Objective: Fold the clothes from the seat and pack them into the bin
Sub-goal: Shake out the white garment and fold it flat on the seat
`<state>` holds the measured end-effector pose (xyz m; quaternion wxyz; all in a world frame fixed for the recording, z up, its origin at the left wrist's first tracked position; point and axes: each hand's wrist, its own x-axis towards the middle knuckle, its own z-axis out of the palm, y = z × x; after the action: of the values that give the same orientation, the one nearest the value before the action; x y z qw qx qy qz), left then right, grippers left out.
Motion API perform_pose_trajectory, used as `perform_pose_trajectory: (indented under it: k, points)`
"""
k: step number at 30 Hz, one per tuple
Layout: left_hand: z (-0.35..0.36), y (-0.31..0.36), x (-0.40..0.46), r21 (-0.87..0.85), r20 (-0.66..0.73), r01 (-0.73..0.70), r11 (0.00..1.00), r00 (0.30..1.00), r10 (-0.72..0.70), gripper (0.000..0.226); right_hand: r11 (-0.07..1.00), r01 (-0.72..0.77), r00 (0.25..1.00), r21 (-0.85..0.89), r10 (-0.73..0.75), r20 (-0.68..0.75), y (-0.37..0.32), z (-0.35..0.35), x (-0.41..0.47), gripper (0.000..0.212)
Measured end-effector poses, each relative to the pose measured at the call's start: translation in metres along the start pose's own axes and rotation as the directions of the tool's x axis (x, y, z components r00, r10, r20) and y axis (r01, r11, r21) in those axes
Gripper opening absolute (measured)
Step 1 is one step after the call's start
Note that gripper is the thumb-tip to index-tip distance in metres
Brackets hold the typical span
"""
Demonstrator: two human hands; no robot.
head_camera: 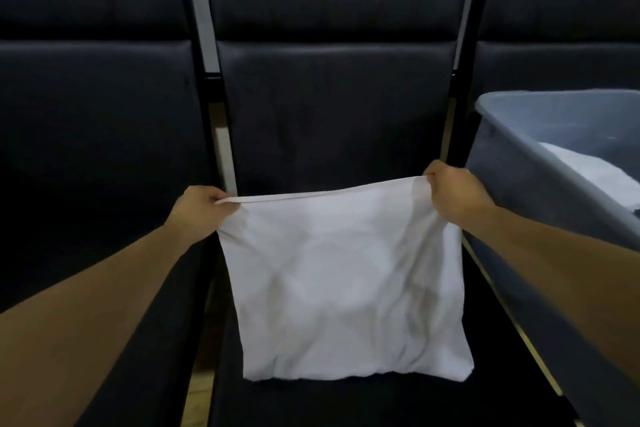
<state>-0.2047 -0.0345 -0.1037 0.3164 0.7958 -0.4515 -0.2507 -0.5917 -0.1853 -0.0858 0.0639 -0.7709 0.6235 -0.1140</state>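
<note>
A white garment (343, 284), folded into a rough square, hangs stretched between my hands over the dark middle seat (332, 121). My left hand (199, 208) pinches its top left corner. My right hand (453, 192) pinches the top right corner. The lower edge of the cloth rests on the seat cushion near me. A grey plastic bin (512, 163) stands on the seat to the right, and a white folded cloth (585, 170) lies inside it.
Dark padded seats run in a row, with one to the left (97, 135). Black and metal armrest posts (214, 87) separate the seats. A strip of wooden floor (199, 388) shows between the seats at the lower left.
</note>
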Motion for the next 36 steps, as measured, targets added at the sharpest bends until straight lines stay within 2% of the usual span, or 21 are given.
perform_pose_trajectory:
  k: [7, 9, 11, 13, 15, 17, 18, 20, 24, 27, 29, 32, 36]
  points:
    - [0.056, -0.032, 0.069, 0.041, -0.034, 0.100, 0.994, 0.995, -0.098, 0.011, 0.995, -0.056, 0.996, 0.083, 0.051, 0.067, 0.014, 0.094, 0.066, 0.023]
    - [0.072, -0.034, 0.074, 0.072, -0.083, 0.110, 0.991, 0.991, -0.104, 0.020, 0.989, -0.083, 0.995, 0.121, 0.074, 0.074, 0.019, 0.111, 0.074, 0.023]
    - [0.088, -0.032, 0.069, 0.161, -0.190, 0.075, 0.984, 0.981, -0.043, 0.036, 0.992, -0.054, 0.998, 0.111, 0.052, 0.023, 0.019, 0.123, 0.074, 0.015]
    - [0.106, -0.020, 0.046, 0.245, -0.266, -0.067, 0.967, 0.955, 0.133, 0.038, 0.990, 0.125, 0.987, 0.064, -0.118, -0.105, 0.012, 0.127, 0.064, 0.026]
    - [0.130, -0.004, 0.007, 0.255, -0.249, -0.278, 0.926, 0.907, 0.341, 0.031, 0.900, 0.426, 0.901, 0.096, -0.412, -0.139, -0.002, 0.127, 0.046, 0.034]
    - [0.158, 0.009, -0.041, 0.239, -0.138, -0.424, 0.874, 0.876, 0.463, 0.033, 0.773, 0.613, 0.780, 0.164, -0.625, 0.033, -0.009, 0.134, 0.026, 0.050]
    - [0.173, 0.014, -0.065, 0.244, -0.068, -0.440, 0.864, 0.881, 0.468, 0.038, 0.762, 0.621, 0.744, 0.183, -0.647, 0.168, -0.011, 0.139, 0.017, 0.057]
    - [0.201, 0.012, -0.102, 0.307, 0.006, -0.390, 0.868, 0.913, 0.408, 0.047, 0.793, 0.594, 0.727, 0.132, -0.600, 0.333, -0.012, 0.150, 0.000, 0.063]
    - [0.224, -0.005, -0.125, 0.455, 0.032, -0.286, 0.843, 0.952, 0.305, 0.063, 0.881, 0.473, 0.828, 0.025, -0.454, 0.329, -0.016, 0.151, -0.026, 0.061]
    - [0.217, -0.019, -0.125, 0.521, 0.122, -0.378, 0.765, 0.920, 0.372, 0.066, 0.939, 0.343, 0.894, -0.027, -0.318, 0.315, -0.022, 0.151, -0.051, 0.075]
    - [0.205, -0.029, -0.120, 0.520, 0.212, -0.494, 0.696, 0.865, 0.456, 0.066, 0.978, 0.201, 0.940, -0.053, -0.177, 0.291, -0.025, 0.151, -0.076, 0.073]
    - [0.172, -0.044, -0.105, 0.483, 0.410, -0.686, 0.544, 0.726, 0.552, 0.066, 0.999, -0.041, 0.968, -0.019, 0.044, 0.246, -0.029, 0.150, -0.122, 0.060]
    - [0.127, -0.044, -0.082, 0.350, 0.712, -0.846, 0.402, 0.519, 0.473, 0.061, 0.953, -0.301, 0.922, -0.042, 0.302, 0.244, -0.047, 0.148, -0.190, 0.063]
